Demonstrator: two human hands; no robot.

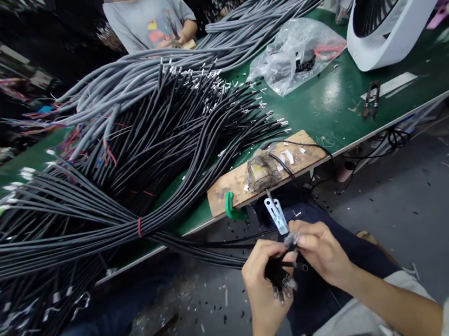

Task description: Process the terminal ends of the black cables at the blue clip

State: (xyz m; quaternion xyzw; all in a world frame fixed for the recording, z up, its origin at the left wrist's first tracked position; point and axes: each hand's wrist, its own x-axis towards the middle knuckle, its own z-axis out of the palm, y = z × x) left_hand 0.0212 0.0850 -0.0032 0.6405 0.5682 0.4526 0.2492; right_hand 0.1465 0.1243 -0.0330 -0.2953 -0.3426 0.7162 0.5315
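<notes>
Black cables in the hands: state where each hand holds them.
The left hand grips a bundle of black cables near their ends; the right hand pinches greyish frayed strands at one end.

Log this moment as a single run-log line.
left hand: grip on black cables | right hand: pinching frayed end | blue peg: just beyond hands | wooden board: at edge of green table
</notes>
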